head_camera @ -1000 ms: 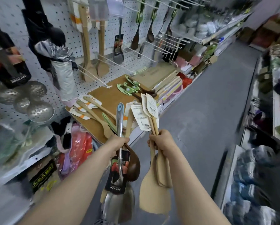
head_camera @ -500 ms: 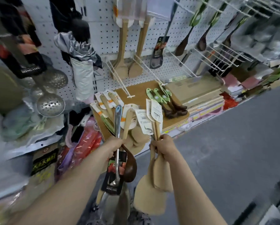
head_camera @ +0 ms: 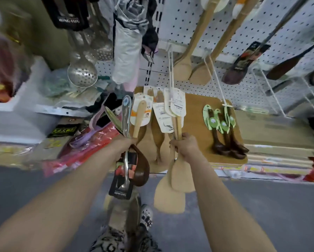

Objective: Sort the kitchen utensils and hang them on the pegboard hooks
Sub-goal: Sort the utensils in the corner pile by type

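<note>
A metal spoon point(head_camera: 126, 115) and dark ladle point(head_camera: 142, 170) are clasped tightly in the left grip point(head_camera: 124, 142); wooden spatulas point(head_camera: 180, 179) are clasped in the right grip point(head_camera: 185, 145).

Spatulas point(head_camera: 170, 197) hang below the right fingers point(head_camera: 173, 142), a ladle point(head_camera: 141, 170) below the left fingers point(head_camera: 129, 141). Behind them lies a board point(head_camera: 196, 115) with spoons point(head_camera: 227, 142) on it. The pegboard point(head_camera: 187, 24) stands farther behind.

A wooden board point(head_camera: 194, 113) lies atop a stack of flat boards point(head_camera: 280, 146). Dark spoons point(head_camera: 225, 142) with green tags lie on its right part; pale spatulas point(head_camera: 159, 140) with white cards lie on its left.
</note>
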`<act>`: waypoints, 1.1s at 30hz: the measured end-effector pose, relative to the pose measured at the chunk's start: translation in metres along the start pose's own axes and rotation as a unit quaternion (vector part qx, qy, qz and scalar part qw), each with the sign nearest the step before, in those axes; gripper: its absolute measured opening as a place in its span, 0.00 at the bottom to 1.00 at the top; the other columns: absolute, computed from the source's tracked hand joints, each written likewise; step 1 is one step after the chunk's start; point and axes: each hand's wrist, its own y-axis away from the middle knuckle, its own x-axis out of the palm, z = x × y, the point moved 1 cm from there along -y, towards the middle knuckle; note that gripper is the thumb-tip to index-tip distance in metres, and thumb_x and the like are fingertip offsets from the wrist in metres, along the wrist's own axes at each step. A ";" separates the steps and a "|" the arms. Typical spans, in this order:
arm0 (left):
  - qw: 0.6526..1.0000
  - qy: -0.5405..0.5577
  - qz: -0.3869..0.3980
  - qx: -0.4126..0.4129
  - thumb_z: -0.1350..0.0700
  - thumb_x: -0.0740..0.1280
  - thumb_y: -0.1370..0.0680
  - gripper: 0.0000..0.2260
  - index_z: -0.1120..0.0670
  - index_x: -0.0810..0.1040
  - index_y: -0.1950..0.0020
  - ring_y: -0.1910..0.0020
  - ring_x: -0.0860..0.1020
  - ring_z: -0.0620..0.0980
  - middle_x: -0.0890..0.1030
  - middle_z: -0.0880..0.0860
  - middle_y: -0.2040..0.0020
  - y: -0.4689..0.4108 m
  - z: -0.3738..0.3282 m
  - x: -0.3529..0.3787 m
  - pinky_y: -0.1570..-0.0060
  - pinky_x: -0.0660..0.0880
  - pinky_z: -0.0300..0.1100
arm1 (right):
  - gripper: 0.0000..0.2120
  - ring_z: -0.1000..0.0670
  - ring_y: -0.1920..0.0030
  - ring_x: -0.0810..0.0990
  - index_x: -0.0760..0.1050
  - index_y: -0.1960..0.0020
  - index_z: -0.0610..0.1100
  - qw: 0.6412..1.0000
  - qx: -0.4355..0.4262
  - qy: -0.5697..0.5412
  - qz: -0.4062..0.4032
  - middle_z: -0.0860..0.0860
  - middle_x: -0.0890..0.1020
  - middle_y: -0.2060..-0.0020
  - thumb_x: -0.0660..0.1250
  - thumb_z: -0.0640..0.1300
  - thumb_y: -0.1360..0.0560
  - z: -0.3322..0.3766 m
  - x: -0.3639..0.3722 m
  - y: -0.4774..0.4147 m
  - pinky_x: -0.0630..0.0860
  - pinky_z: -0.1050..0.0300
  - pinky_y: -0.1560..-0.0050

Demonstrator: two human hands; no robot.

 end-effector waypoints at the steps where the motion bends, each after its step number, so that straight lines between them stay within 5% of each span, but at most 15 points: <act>1: 1.000 0.009 -0.007 0.003 0.57 0.70 0.22 0.05 0.57 0.77 0.55 0.67 0.77 0.50 0.80 0.57 0.60 -0.003 -0.002 -0.002 0.72 0.73 0.37 | 0.12 0.38 0.58 0.84 0.74 0.58 0.46 1.000 -0.005 0.006 0.007 0.38 0.83 0.57 0.74 0.32 0.31 0.003 0.004 -0.008 0.80 0.47 0.57; 5: 1.000 -0.003 -0.025 0.019 0.55 0.70 0.23 0.07 0.58 0.78 0.56 0.67 0.78 0.51 0.80 0.56 0.64 -0.021 -0.008 -0.007 0.62 0.73 0.41 | 0.12 0.47 0.66 0.77 0.73 0.53 0.46 1.000 -0.016 -0.005 0.009 0.45 0.80 0.61 0.73 0.33 0.29 0.010 0.023 -0.037 0.76 0.54 0.61; 10: 0.999 0.001 -0.033 0.041 0.55 0.70 0.23 0.07 0.58 0.78 0.50 0.66 0.79 0.49 0.81 0.55 0.61 -0.044 -0.007 -0.010 0.70 0.73 0.36 | 0.15 0.46 0.63 0.80 0.73 0.46 0.47 0.999 -0.037 0.008 -0.009 0.46 0.81 0.58 0.73 0.36 0.28 0.016 0.040 -0.072 0.81 0.50 0.55; 14: 0.999 -0.008 -0.027 0.040 0.54 0.69 0.22 0.10 0.60 0.78 0.47 0.67 0.77 0.48 0.80 0.55 0.63 -0.058 -0.006 -0.011 0.70 0.67 0.38 | 0.13 0.40 0.54 0.84 0.77 0.47 0.44 0.998 -0.057 0.023 -0.031 0.44 0.84 0.55 0.73 0.35 0.30 0.021 0.049 -0.096 0.82 0.43 0.50; 21: 1.000 -0.009 -0.018 0.013 0.54 0.71 0.23 0.07 0.57 0.78 0.52 0.65 0.79 0.50 0.82 0.56 0.61 -0.066 -0.003 -0.006 0.69 0.73 0.38 | 0.11 0.45 0.61 0.82 0.83 0.52 0.43 0.997 -0.062 0.027 -0.039 0.43 0.85 0.58 0.70 0.33 0.31 0.026 0.048 -0.097 0.82 0.49 0.55; 27: 1.000 -0.003 0.008 0.022 0.54 0.71 0.23 0.07 0.56 0.78 0.49 0.62 0.80 0.49 0.83 0.54 0.58 -0.064 -0.008 0.013 0.64 0.75 0.39 | 0.11 0.38 0.57 0.84 0.82 0.55 0.44 0.998 -0.036 0.012 -0.041 0.42 0.85 0.58 0.70 0.30 0.33 0.010 0.022 -0.085 0.82 0.39 0.52; 33: 1.000 -0.005 0.017 0.020 0.54 0.73 0.25 0.08 0.57 0.77 0.52 0.61 0.81 0.52 0.84 0.57 0.55 -0.058 -0.012 0.049 0.63 0.77 0.40 | 0.15 0.45 0.57 0.83 0.80 0.46 0.45 0.999 -0.025 0.005 -0.046 0.47 0.84 0.56 0.72 0.33 0.30 -0.019 -0.017 -0.076 0.82 0.50 0.53</act>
